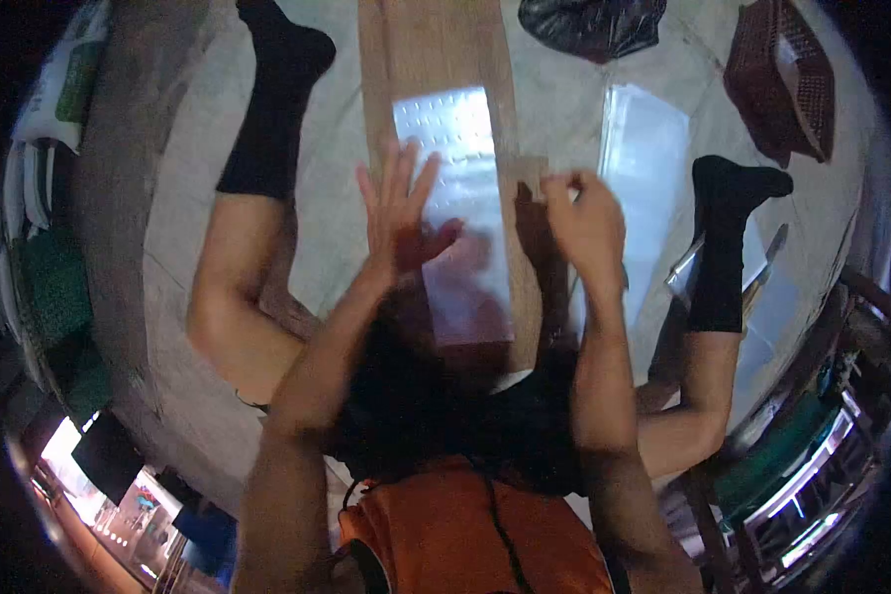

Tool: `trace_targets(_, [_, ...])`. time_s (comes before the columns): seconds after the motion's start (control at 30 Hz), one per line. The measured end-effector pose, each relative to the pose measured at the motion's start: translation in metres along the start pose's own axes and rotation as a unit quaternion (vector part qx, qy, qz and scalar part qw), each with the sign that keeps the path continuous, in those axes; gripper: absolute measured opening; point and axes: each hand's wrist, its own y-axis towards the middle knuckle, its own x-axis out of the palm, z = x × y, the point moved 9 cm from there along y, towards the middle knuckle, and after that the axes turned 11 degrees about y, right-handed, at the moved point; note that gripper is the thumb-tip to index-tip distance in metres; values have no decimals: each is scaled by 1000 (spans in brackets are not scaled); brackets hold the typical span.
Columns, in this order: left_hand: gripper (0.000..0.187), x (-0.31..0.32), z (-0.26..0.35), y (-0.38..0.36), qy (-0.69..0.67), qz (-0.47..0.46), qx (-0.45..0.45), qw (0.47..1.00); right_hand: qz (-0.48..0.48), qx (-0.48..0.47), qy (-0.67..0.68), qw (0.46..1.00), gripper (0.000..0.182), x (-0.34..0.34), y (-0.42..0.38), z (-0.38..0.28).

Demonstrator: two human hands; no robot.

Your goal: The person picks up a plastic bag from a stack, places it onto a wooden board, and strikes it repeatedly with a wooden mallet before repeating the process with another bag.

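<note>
A shiny clear plastic sheet (472, 178) with rows of small marks lies lengthwise on a wooden board (436, 45) between my legs. My left hand (401, 223) is over its left edge, fingers spread and nothing in them. To the right of the sheet, my right hand (586, 223) is raised near the board's right edge with its fingers curled together. What those fingers hold, if anything, I cannot make out. Beyond my right hand lies a stack of clear plastic sleeves (648, 148) on the floor covering.
A black plastic bag (594, 25) sits at the top. The brown woven basket (782, 79) is at the upper right. My black-socked feet flank the board. Near my right shin are more plastic pieces (747, 257). White sacks (54, 119) stand at the far left.
</note>
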Motion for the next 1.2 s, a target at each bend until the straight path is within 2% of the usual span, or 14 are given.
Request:
trace_targets(0.03, [91, 5, 3, -13, 6, 13, 6, 1000, 26, 29, -118, 992, 44, 1, -4, 14])
trace_targets(0.1, [87, 7, -29, -40, -129, 88, -182, 971, 0, 67, -137, 988, 51, 14, -17, 32])
trace_targets(0.13, [87, -2, -26, -41, -128, 98, -177, 971, -37, 116, -161, 979, 58, 22, -25, 44])
trace_targets(0.2, [82, -2, -33, -47, -260, 70, -239, 933, -23, 110, -150, 982, 59, 26, -31, 43])
trace_targets(0.4, [73, -6, -45, -27, -295, 95, -209, 927, 39, 95, -115, 988, 67, 30, 1, 49])
trace_targets(0.63, [66, 6, -69, 34, -295, 70, -211, 929, -2, 118, -132, 984, 58, 35, 56, 16])
trace_targets(0.7, [65, -2, -65, 41, -282, 47, -219, 933, 113, -117, 66, 984, 46, 9, 49, -23])
trace_targets(0.73, [63, -20, -52, 55, -213, 26, -151, 965, 97, -89, 169, 977, 31, -1, 35, -32])
trace_targets(0.8, [58, -23, -24, 67, -157, 44, -6, 987, -160, -156, 304, 926, 19, -7, -17, -67])
trace_targets(0.87, [61, -15, 6, 79, -105, -14, 82, 991, -199, -440, 329, 811, 11, -13, -78, -122])
trace_targets(0.9, [63, -10, 17, 79, -73, -26, 129, 989, -201, -433, 331, 814, 11, -8, -83, -120])
trace_targets(1.03, [75, 24, 24, 75, -26, -119, 131, 984, -350, -384, 274, 809, 29, 33, -106, -102])
trace_targets(1.13, [101, 41, 20, 67, 18, -135, 118, 984, -358, -399, 339, 773, 18, 35, -107, -94])
trace_targets(1.2, [104, 40, 19, 66, 8, -130, 124, 984, -327, -391, 337, 792, 15, 41, -93, -88])
